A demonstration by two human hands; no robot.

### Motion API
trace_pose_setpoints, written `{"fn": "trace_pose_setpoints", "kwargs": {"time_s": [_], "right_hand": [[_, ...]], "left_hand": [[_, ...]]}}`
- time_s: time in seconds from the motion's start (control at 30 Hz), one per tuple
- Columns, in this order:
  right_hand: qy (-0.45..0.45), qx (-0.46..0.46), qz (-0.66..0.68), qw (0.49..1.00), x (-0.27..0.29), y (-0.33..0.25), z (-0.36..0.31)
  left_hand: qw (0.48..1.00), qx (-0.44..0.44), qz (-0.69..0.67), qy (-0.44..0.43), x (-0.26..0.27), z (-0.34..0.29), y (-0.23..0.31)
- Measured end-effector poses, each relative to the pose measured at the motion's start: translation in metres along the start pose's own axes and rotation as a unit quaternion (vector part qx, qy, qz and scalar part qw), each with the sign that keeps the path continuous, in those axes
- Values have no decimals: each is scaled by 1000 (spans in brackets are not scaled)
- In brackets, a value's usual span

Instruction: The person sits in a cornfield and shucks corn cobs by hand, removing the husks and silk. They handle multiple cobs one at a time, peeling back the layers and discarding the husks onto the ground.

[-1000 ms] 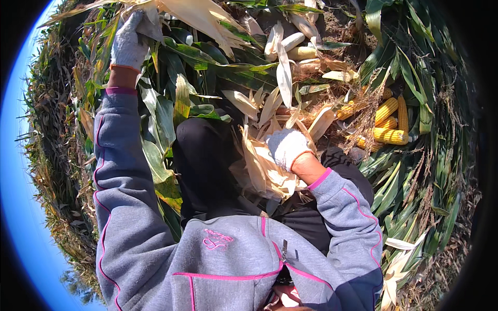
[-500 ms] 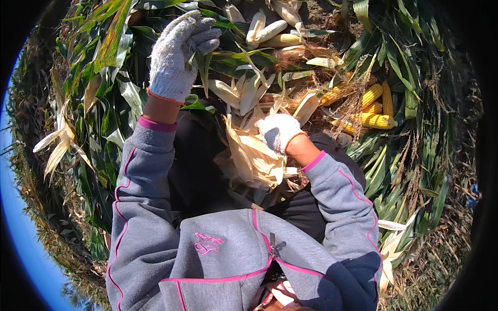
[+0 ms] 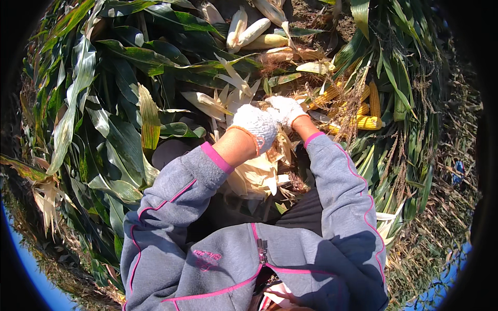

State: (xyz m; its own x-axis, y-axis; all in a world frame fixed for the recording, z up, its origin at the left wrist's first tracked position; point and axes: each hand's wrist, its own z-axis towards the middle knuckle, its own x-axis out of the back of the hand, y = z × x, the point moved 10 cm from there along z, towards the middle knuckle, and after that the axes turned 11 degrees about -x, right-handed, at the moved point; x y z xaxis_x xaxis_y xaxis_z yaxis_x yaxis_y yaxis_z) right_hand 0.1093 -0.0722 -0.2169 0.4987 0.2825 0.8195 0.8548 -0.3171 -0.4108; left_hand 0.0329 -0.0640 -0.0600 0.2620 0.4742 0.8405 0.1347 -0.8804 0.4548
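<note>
White knit gloves [image 3: 252,120] with orange cuffs cover both hands, presumably to spare the fingers the rough edges of the plants. From where I stand, the left hand [image 3: 255,127] and the right hand [image 3: 286,110] touch in front of the lap, backs upward and fingers bent inward. Whether either is closed on something cannot be told, since the gloves hide the fingertips; a meeting so close suggests that both work at one small spot.

Dry husks [image 3: 254,176], papery and cream, lie directly below the hands, between the knees of the dark trousers [image 3: 218,210]; the lap probably serves as a rest for them. Loose pale husks [image 3: 205,105] spread just beyond the left hand.

Bare yellow ears [image 3: 369,123] lie heaped to the right of the right hand, near it yet apart, some partly behind a dry tassel [image 3: 358,98]. Their place suggests a pile kept within an easy reach. Farther off, ahead of the hands, pale ears [image 3: 254,32] lie apart from that heap, perhaps sorted by colour.

Broad green leaves [image 3: 122,142] crowd the left side, and leafy stalks [image 3: 371,166] border the right, leaving the hands a working gap between. Grey sleeves [image 3: 168,194] with pink piping reach the wrists, likely against scratches.
</note>
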Motion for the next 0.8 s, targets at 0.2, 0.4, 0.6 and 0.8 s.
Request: {"fn": "trace_pose_setpoints", "kwargs": {"time_s": [0.2,0.4,0.6,0.8], "right_hand": [[91,-66,12,994,28,22,91],[178,-106,-157,966,43,80,161],[89,-91,-270,954,-4,116,224],[78,-177,-244,950,-5,123,222]], "left_hand": [[994,-47,65,70,26,-14,34],[988,-17,147,42,27,-26,30],[993,-9,117,8,21,-36,33],[989,-28,143,9,33,-29,28]]}}
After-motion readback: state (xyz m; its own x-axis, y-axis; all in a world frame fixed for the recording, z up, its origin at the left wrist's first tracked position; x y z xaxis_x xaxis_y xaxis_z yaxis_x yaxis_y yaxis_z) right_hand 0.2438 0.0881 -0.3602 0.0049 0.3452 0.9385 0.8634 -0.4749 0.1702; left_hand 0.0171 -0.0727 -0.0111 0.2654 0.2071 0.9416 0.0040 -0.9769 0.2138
